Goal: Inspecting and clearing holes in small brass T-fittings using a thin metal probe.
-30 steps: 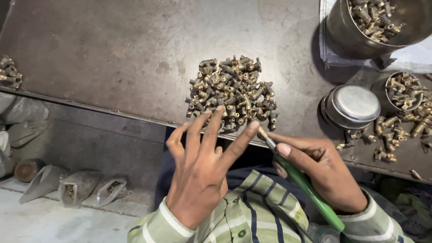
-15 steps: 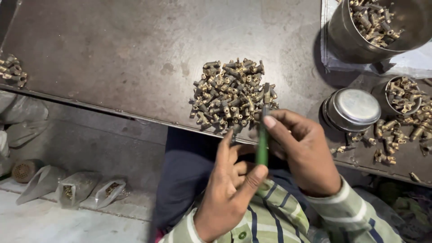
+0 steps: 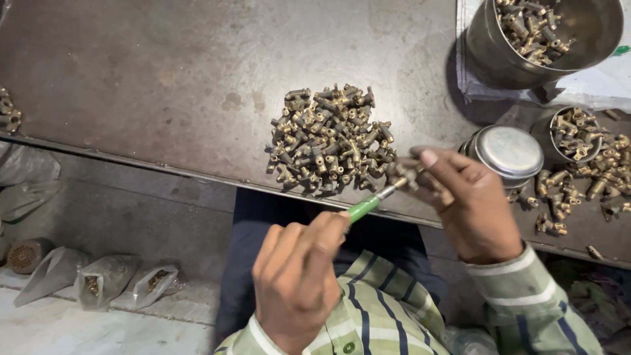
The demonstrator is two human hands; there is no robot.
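Green-handled tool (image 3: 368,205) now gripped by left hand (image 3: 299,279), no longer right; right hand (image 3: 470,204) now pinches a brass fitting (image 3: 402,172) at its tip.

Two hands (image 3: 299,279); one green-handled tool (image 3: 363,208); three metal containers (image 3: 509,152); three plastic bags (image 3: 105,279); one fittings pile (image 3: 328,139).

A single head-worn camera looks steeply down from above the seated person, close over the near edge of the bench (image 3: 164,79). The view faces forward across the dark metal top; the bench fills the upper frame, while below its edge lie the lap, sleeves and floor.
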